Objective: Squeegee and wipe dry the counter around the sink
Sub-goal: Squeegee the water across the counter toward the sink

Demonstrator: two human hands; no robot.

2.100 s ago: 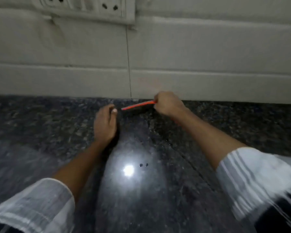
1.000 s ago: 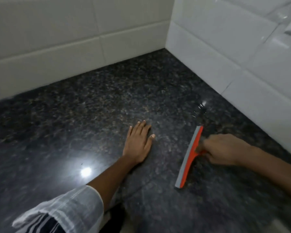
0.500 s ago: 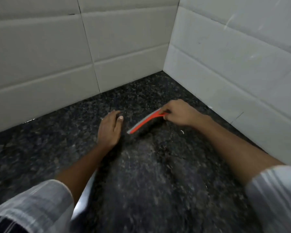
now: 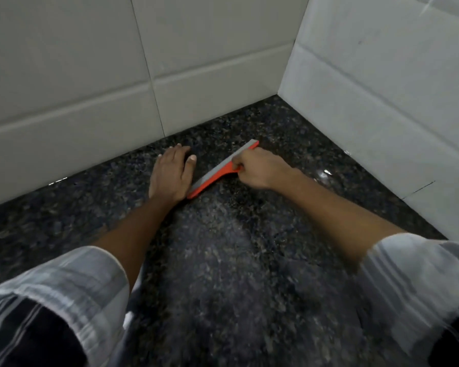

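Right hand (image 4: 260,168) clenched on squeegee (image 4: 220,169) handle, blade pressed slanted on dark bench (image 4: 236,260) near far corner, probably to drag water. Left hand (image 4: 170,173) released, lies flat just left of blade, likely for support.

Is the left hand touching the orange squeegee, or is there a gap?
Cannot tell. In the head view the squeegee's lower end meets the left hand's edge with no visible gap, but contact is not plain.
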